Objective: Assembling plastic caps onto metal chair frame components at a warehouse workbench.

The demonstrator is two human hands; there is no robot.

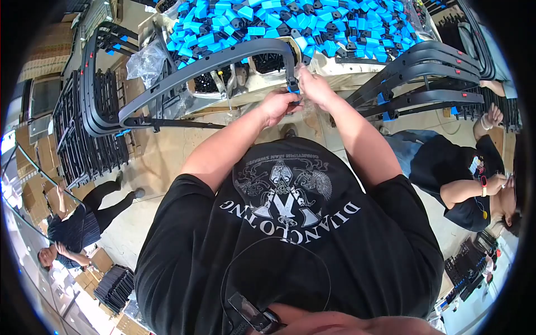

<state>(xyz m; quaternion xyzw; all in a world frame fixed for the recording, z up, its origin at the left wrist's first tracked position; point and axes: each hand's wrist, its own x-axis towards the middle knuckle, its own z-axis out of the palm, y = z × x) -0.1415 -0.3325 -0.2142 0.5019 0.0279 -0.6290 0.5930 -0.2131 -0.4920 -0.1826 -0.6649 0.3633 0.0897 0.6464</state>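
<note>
A long black curved frame (218, 56) arches from the left over the workbench and comes down to its end in front of me. My left hand (279, 107) is closed around that end, where a small blue piece (292, 88) shows at the fingertips. Just to the right, my right hand (314, 86) has its fingers pressed together against the frame's end. Whatever those fingers pinch is too small to make out. Beyond both hands lies a big heap of blue and black plastic pieces (296, 25).
Small black parts fill an open box (268, 62) behind the frame. Clear plastic wrap (146, 62) lies at the bench's left. More black frames (430, 62) rest at the right, others (92, 84) at the left. One person (72, 229) is at the far left, another (458, 173) close on the right.
</note>
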